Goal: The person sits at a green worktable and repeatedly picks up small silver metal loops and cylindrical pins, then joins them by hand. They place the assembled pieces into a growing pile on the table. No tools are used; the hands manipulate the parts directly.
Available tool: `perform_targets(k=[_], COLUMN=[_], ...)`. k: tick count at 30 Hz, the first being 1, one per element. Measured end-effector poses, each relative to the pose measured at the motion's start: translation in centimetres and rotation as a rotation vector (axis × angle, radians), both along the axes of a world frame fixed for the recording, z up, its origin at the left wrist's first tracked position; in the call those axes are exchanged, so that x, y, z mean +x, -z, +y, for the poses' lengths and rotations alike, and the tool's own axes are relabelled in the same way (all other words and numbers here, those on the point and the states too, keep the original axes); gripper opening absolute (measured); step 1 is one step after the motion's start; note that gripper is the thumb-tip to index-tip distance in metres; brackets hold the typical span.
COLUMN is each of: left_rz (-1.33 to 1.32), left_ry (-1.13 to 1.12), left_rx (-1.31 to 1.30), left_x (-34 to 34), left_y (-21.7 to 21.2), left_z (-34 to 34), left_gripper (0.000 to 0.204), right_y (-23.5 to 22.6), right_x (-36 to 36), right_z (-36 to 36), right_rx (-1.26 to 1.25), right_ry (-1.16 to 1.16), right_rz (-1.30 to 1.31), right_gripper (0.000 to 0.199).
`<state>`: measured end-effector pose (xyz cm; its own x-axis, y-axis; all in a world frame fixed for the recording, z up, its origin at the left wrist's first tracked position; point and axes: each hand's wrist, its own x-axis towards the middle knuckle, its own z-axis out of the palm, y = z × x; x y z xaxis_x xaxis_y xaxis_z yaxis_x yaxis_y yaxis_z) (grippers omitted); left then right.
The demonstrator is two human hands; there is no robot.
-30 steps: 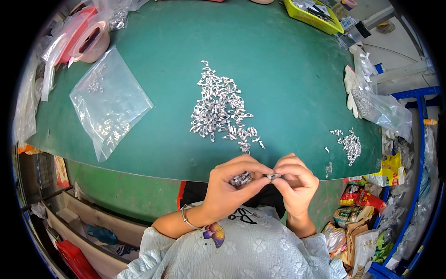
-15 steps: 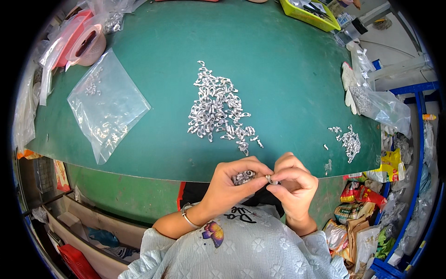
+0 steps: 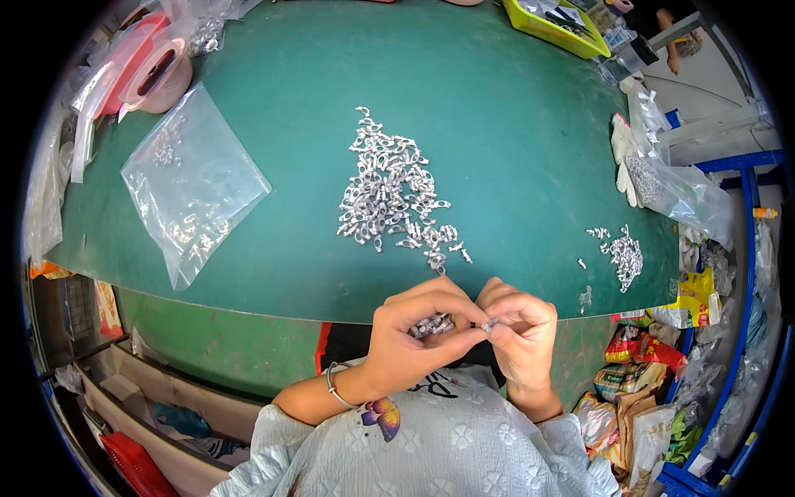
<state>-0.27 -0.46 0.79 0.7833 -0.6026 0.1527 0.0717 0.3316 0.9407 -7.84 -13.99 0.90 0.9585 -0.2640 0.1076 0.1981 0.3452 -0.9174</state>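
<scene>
At the table's near edge my left hand is curled around several small silvery metal parts. Its thumb and forefinger meet my right hand at one small metal part, which both sets of fingertips pinch; the fingers partly hide it. Just beyond my hands a large loose pile of small silvery metal parts with ring-shaped ends lies on the green table. To the right sits a smaller pile of similar tiny metal pieces.
A clear plastic bag holding some small pieces lies on the left. Pink baskets stand at the far left, a yellow-green tray at the far right. A white glove rests by the right edge. Another person's arm shows at top right.
My hands have drawn closer together, and the pinched metal part has turned and is more covered by my fingertips. A person's arm has come further into view at the top right.
</scene>
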Motion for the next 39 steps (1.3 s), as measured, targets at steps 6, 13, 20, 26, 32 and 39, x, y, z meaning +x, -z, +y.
perform_targets(k=[6,13,20,26,32,39], left_rz=[-0.061,-0.046,-0.044,-0.047,-0.059,-0.078], left_ry=[0.009,0.023,0.024,0.035,0.035,0.033], left_rx=[-0.035,-0.04,-0.051,-0.044,-0.05,-0.055], left_x=[0.0,-0.22,-0.35,-0.44,-0.48,-0.59], left_y=[-0.34,-0.5,-0.59,-0.52,-0.49,-0.39], left_z=[-0.36,-0.24,-0.28,-0.35,-0.44,-0.69], left_gripper=[0.019,0.02,0.02,0.02,0.021,0.02], right_y=[0.47,0.17,-0.06,0.0,0.13,0.29], right_x=[-0.02,-0.07,-0.2,-0.27,-0.4,-0.37], right_z=[-0.09,-0.21,-0.12,-0.19,-0.36,-0.41], right_rx=[0.086,0.05,0.033,0.037,0.032,0.042], right_ry=[-0.048,-0.047,-0.033,-0.025,-0.027,-0.029], right_rz=[-0.025,-0.054,-0.068,-0.078,-0.077,-0.081], right_gripper=[0.015,0.015,0.014,0.013,0.013,0.015])
